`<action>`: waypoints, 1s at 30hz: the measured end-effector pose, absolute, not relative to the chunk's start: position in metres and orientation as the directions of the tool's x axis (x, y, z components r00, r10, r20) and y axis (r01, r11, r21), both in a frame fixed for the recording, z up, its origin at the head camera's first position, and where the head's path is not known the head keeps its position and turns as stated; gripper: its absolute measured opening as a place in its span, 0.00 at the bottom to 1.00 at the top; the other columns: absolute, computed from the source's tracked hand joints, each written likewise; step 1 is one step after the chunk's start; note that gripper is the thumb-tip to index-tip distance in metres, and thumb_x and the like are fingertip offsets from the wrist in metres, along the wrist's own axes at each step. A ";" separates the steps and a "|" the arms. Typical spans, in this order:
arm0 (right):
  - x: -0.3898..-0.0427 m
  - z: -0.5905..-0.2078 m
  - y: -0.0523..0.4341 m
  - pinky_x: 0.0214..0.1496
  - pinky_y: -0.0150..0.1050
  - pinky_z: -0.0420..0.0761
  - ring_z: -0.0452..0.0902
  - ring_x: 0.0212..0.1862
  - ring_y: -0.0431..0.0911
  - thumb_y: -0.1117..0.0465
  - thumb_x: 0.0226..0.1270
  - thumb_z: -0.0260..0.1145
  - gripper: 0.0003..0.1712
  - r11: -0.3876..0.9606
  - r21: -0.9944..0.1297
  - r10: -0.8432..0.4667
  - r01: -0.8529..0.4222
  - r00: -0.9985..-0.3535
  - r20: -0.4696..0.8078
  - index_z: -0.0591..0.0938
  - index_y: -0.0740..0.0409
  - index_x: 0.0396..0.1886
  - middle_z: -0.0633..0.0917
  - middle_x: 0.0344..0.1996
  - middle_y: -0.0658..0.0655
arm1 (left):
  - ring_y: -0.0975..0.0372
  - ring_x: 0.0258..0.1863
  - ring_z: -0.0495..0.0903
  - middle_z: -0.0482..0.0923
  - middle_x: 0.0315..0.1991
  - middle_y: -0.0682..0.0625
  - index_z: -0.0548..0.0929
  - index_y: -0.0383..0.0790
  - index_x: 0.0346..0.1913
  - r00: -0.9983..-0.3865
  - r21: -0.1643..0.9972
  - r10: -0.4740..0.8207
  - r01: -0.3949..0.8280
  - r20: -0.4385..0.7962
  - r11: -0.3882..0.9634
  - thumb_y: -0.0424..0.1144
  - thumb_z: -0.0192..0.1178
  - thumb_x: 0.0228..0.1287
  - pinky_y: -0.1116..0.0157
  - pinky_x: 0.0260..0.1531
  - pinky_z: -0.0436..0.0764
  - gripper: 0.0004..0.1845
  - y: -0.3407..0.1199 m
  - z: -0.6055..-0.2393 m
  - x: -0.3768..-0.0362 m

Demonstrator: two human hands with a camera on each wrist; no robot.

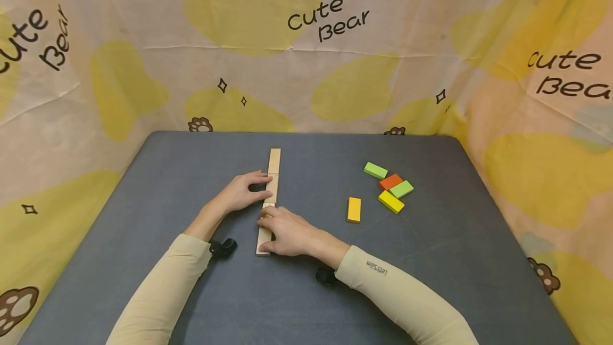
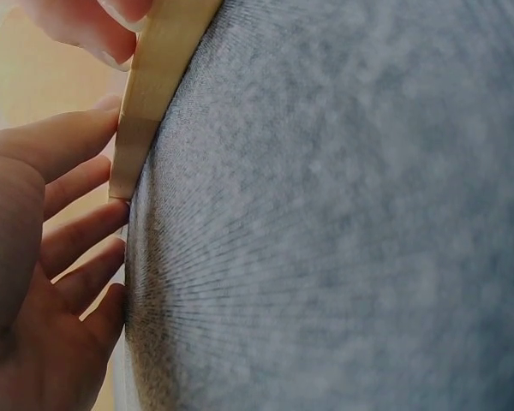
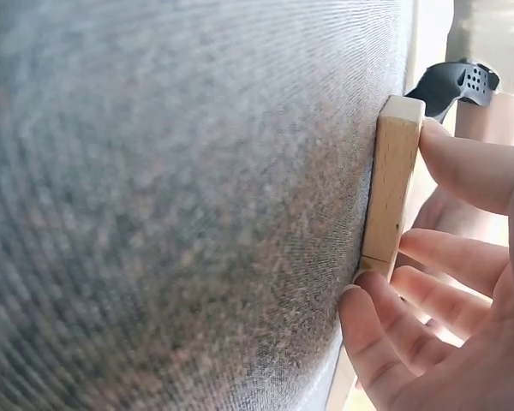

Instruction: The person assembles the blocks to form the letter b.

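Hands at a line of plain wooden blocks (image 1: 270, 196) laid end to end on the grey desk (image 1: 143, 217). Left hand (image 1: 241, 191) rests beside the middle of the line, its loosely extended fingers (image 2: 77, 231) touching the side of a block, nothing gripped. Right hand (image 1: 287, 232) lies over the near end, thumb and curled fingers (image 3: 385, 330) pinching the nearest block from both sides. Green, orange and yellow blocks (image 1: 389, 185) lie well apart to the right, one yellow block (image 1: 354, 210) alone.
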State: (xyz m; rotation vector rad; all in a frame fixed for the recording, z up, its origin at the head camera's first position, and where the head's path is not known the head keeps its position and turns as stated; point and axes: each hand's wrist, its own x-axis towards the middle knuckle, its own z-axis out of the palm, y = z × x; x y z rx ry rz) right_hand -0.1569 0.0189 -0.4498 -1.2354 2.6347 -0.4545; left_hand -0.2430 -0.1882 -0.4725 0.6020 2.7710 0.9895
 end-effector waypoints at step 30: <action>-0.155 -0.450 0.021 0.54 0.36 0.79 0.75 0.58 0.44 0.43 0.69 0.70 0.26 0.547 -0.298 -0.821 -0.782 -0.570 -0.012 0.85 0.48 0.62 0.78 0.62 0.48 | 0.44 0.74 0.63 0.71 0.71 0.40 0.79 0.42 0.68 -0.913 0.639 0.408 0.313 -0.002 0.703 0.52 0.68 0.67 0.41 0.70 0.63 0.30 -0.189 -0.472 -0.242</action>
